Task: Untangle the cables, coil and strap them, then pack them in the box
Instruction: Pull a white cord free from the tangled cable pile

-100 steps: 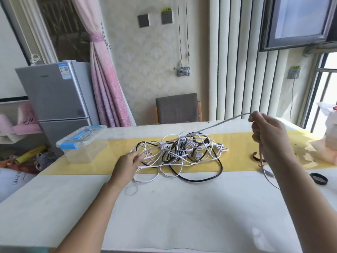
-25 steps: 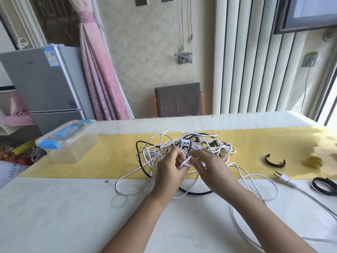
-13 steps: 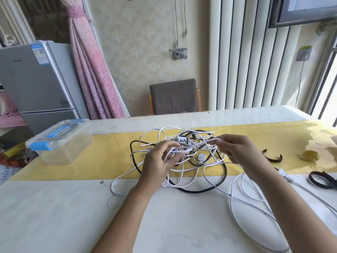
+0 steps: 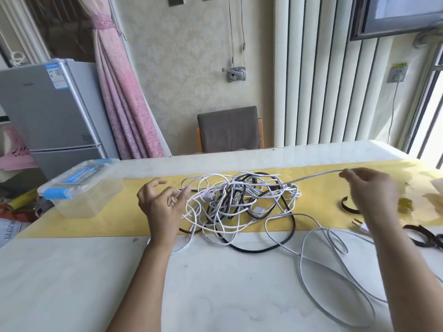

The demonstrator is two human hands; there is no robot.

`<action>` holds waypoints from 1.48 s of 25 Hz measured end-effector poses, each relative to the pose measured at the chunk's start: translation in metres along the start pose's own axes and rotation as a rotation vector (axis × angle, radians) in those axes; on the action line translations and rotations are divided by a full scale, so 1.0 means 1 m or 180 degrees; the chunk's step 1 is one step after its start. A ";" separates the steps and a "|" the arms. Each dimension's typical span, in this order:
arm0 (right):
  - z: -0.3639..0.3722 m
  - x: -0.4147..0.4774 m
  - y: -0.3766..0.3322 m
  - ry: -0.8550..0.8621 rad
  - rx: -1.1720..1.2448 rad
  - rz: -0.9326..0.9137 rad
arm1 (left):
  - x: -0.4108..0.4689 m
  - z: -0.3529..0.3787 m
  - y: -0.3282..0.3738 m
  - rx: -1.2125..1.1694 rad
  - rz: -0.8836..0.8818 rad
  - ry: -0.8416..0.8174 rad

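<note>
White table [image 4: 72, 283] with yellow runner [image 4: 134, 219], tangled cables [image 4: 239, 202], lidded plastic box [image 4: 81, 188].

Cable tangle [image 4: 239, 202] mid-table on runner [image 4: 321, 188]. Lidded box [image 4: 81, 188] at far left, partly on runner. Straps [image 4: 346, 206] right of tangle. Chair [image 4: 229, 129] behind table [image 4: 72, 271]; fridge [image 4: 48, 111] far left.

Partial letters "BLGZ" on a white sack [image 4: 9, 230], fridge [image 4: 48, 104] sticker unreadable
</note>
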State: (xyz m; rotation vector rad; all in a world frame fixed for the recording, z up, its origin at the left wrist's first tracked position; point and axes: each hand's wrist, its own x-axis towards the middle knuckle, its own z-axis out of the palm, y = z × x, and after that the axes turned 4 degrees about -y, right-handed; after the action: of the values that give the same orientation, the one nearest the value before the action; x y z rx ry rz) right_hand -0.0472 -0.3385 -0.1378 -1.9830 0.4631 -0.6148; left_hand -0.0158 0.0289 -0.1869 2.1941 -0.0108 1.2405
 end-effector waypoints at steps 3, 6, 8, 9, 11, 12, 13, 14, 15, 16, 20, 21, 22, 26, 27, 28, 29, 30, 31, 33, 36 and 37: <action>0.029 -0.014 0.000 -0.0005 -0.1119 -0.0876 | -0.006 0.008 0.017 -0.0480 0.0636 -0.0637; 0.054 -0.033 -0.008 -0.0459 -0.1026 -0.1603 | -0.020 0.021 0.038 -0.0852 0.0645 -0.1558; 0.071 -0.049 -0.014 -0.0896 -0.0820 -0.2083 | -0.030 0.029 0.046 -0.0708 0.0735 -0.1969; 0.079 -0.054 -0.015 -0.1124 -0.0713 -0.2296 | -0.032 0.032 0.047 -0.0673 0.0790 -0.2066; 0.090 -0.060 -0.013 -0.1471 -0.0579 -0.2662 | -0.033 0.033 0.048 -0.0713 0.0980 -0.2170; 0.094 -0.061 -0.011 -0.1591 -0.0565 -0.2807 | -0.033 0.032 0.048 -0.0709 0.1136 -0.2174; 0.095 -0.061 -0.009 -0.1671 -0.0590 -0.2939 | -0.034 0.030 0.050 -0.0658 0.1304 -0.2139; 0.095 -0.060 -0.009 -0.1709 -0.0639 -0.3066 | -0.033 0.029 0.052 -0.0604 0.1447 -0.2059; 0.096 -0.059 -0.009 -0.1691 -0.0685 -0.3210 | -0.032 0.027 0.055 -0.0531 0.1574 -0.1963; 0.094 -0.058 -0.009 -0.1656 -0.0728 -0.3305 | -0.031 0.027 0.056 -0.0466 0.1690 -0.1843; 0.086 -0.066 -0.014 -0.2203 -0.0777 -0.2727 | -0.029 0.034 0.052 -0.0212 0.1777 -0.1531; 0.085 -0.069 -0.015 -0.2460 -0.0592 -0.2487 | -0.028 0.035 0.049 -0.0130 0.1729 -0.1531; 0.083 -0.072 -0.019 -0.2583 -0.0338 -0.2295 | -0.027 0.036 0.046 -0.0020 0.1675 -0.1512; 0.066 -0.070 -0.038 -0.1759 0.0696 -0.1743 | -0.015 0.027 0.028 0.0518 0.1178 -0.1337; 0.059 -0.064 -0.040 -0.1333 0.0893 -0.1584 | -0.011 0.023 0.023 0.0616 0.0994 -0.1328; 0.050 -0.055 -0.040 -0.0876 0.1082 -0.1410 | -0.007 0.018 0.018 0.0698 0.0788 -0.1281; 0.040 -0.045 -0.038 -0.0450 0.1334 -0.1198 | -0.004 0.013 0.012 0.0762 0.0546 -0.1219; 0.029 -0.034 -0.033 -0.0074 0.1637 -0.0947 | -0.001 0.007 0.006 0.0804 0.0283 -0.1121; 0.020 -0.024 -0.028 0.0190 0.1961 -0.0683 | 0.002 0.002 0.001 0.0836 0.0001 -0.0960; 0.011 -0.011 -0.017 0.0458 0.2248 -0.0326 | 0.006 -0.006 -0.012 0.0905 -0.0544 -0.0663; 0.019 -0.007 -0.008 0.0448 0.1784 -0.0330 | 0.012 -0.015 -0.021 0.0392 -0.0884 -0.1183; 0.021 -0.007 -0.008 0.0360 0.1705 -0.0354 | 0.013 -0.018 -0.017 0.0012 -0.0902 -0.1633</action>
State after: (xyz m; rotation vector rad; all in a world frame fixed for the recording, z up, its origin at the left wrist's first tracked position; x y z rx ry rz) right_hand -0.0397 -0.3162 -0.1412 -1.4749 0.2233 -0.8272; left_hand -0.0172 0.0554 -0.1785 2.3593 0.0916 0.5075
